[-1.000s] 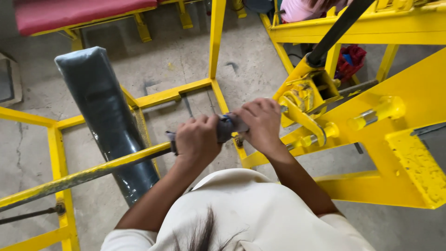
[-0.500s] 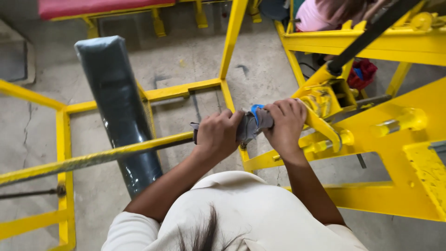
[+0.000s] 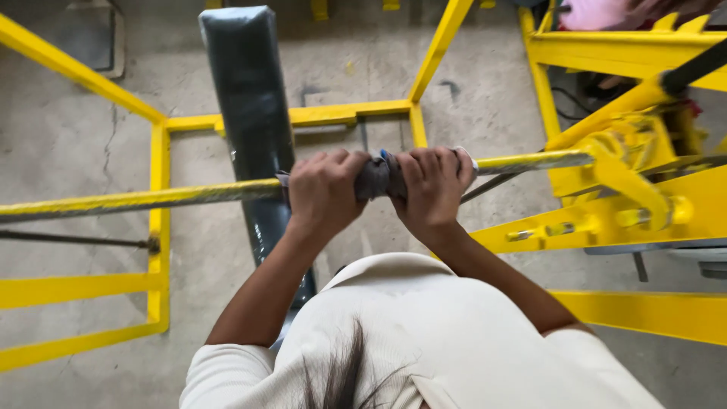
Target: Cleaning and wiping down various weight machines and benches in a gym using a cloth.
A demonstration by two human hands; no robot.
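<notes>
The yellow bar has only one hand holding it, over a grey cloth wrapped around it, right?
Not quite. The head view shows both hands on the yellow bar: the left hand and the right hand grip it side by side, over the grey cloth wrapped around it.

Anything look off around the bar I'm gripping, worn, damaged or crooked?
The long yellow bar is worn: its paint is scuffed and flaked to dull patches along its length. Both hands, left hand and right hand, grip it over a grey cloth. The concrete floor is cracked at left. Nothing spilled.
</notes>
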